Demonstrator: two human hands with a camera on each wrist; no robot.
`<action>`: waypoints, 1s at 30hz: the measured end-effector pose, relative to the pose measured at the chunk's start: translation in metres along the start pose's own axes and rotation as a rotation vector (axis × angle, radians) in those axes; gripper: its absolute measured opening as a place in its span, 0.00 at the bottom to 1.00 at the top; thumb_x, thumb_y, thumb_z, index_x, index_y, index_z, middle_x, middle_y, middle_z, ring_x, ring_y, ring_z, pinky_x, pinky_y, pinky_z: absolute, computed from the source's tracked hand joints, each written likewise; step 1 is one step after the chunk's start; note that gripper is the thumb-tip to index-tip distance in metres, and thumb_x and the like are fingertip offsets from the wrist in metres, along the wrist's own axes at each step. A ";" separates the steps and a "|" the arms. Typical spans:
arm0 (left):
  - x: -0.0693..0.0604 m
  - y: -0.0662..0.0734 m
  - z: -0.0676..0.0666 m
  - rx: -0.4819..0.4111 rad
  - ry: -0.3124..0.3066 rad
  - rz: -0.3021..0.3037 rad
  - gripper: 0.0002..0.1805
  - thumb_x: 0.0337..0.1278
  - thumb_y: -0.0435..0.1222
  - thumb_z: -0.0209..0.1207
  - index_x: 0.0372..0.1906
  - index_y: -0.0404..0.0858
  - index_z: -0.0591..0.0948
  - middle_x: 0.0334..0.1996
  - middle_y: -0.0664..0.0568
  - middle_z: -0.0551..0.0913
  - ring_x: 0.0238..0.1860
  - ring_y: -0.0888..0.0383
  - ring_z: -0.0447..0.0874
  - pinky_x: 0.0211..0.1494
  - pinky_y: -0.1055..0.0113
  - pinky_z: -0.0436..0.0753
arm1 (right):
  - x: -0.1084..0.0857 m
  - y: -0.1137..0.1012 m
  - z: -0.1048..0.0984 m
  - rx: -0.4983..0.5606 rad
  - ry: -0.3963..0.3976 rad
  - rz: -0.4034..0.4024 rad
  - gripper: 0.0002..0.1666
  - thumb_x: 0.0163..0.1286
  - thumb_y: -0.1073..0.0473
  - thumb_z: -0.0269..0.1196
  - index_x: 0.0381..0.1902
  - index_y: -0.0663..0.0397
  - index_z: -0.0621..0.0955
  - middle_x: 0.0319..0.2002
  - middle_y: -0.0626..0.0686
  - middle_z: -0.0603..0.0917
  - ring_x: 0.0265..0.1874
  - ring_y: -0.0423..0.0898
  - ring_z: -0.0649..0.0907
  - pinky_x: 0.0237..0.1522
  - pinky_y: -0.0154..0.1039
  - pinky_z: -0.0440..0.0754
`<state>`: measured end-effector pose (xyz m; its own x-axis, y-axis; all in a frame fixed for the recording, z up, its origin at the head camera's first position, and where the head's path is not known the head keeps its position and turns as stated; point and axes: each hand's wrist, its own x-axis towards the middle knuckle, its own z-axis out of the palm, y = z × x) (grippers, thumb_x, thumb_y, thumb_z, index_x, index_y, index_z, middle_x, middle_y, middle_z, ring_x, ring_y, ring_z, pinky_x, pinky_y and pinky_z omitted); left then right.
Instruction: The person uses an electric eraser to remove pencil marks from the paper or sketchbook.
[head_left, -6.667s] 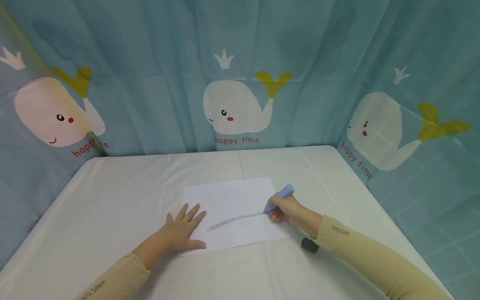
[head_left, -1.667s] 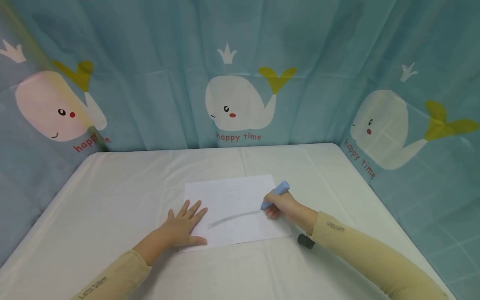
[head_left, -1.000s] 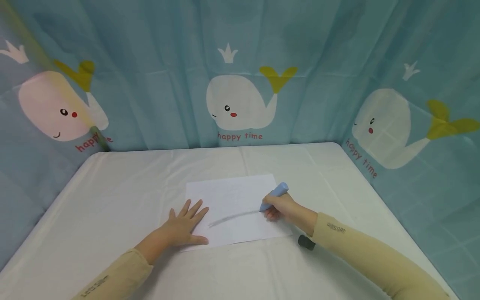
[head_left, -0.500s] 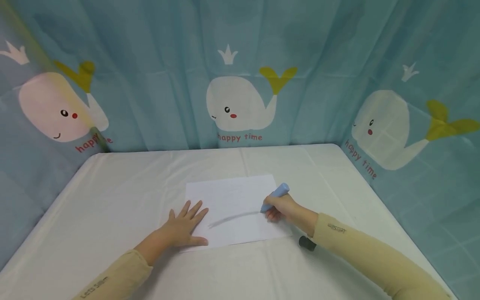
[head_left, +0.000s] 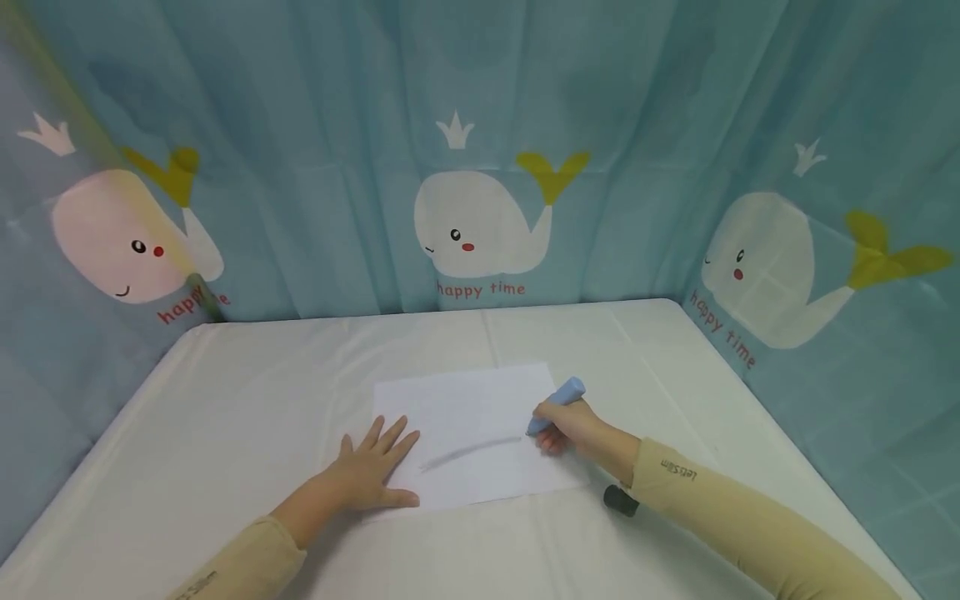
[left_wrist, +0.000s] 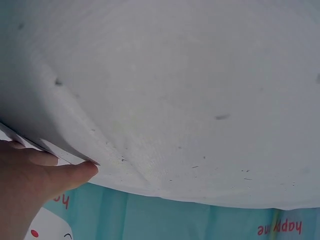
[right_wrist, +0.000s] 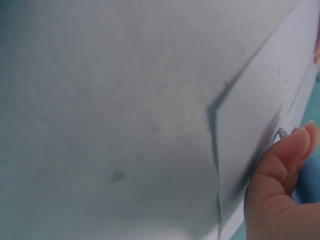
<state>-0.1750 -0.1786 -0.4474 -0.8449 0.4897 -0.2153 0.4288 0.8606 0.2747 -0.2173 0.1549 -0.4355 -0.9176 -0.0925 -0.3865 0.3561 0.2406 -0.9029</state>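
A white sheet of paper (head_left: 480,408) lies on the white table, with a grey curved stroke (head_left: 468,451) across its lower half. My left hand (head_left: 367,473) rests with spread fingers on the paper's left edge; the left wrist view shows this hand (left_wrist: 45,175) at the far left. At the paper's right side my right hand (head_left: 573,425) pinches a light blue marker (head_left: 567,392), its tip just right of the stroke's end. In the right wrist view the hand (right_wrist: 280,185) holds the blue marker (right_wrist: 309,182) over the paper (right_wrist: 250,120), partly hiding it.
A black cap-like object (head_left: 620,501) lies on the table (head_left: 247,400) beside the right forearm, below the paper's right corner. Behind and at both sides of the table hangs a teal curtain (head_left: 300,233) printed with whales.
The marker tip has shifted slightly right, off the end of the stroke. The left hand stays on the paper. The head view has tilted up a little, so the scene sits lower.
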 end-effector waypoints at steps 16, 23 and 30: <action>0.000 0.003 -0.002 -0.001 -0.008 -0.003 0.55 0.48 0.67 0.60 0.75 0.38 0.59 0.76 0.38 0.49 0.73 0.31 0.40 0.59 0.21 0.44 | -0.004 -0.003 0.002 0.001 -0.010 0.007 0.12 0.63 0.61 0.58 0.39 0.68 0.76 0.18 0.53 0.80 0.14 0.40 0.78 0.20 0.30 0.77; -0.001 0.005 -0.005 0.004 -0.012 -0.007 0.55 0.48 0.67 0.60 0.75 0.39 0.58 0.76 0.39 0.49 0.74 0.31 0.40 0.59 0.22 0.44 | -0.007 -0.004 0.003 -0.031 -0.056 0.000 0.10 0.63 0.62 0.58 0.36 0.67 0.76 0.17 0.54 0.80 0.13 0.41 0.79 0.20 0.31 0.77; -0.003 0.006 -0.006 -0.004 -0.020 0.010 0.55 0.50 0.66 0.59 0.75 0.37 0.58 0.76 0.37 0.48 0.73 0.30 0.39 0.58 0.21 0.43 | -0.002 -0.002 0.001 0.013 0.014 0.024 0.14 0.62 0.63 0.59 0.38 0.72 0.78 0.17 0.55 0.80 0.13 0.41 0.78 0.20 0.31 0.78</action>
<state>-0.1720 -0.1759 -0.4398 -0.8339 0.5010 -0.2314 0.4360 0.8552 0.2803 -0.2160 0.1530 -0.4328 -0.9111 -0.0732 -0.4056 0.3803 0.2300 -0.8958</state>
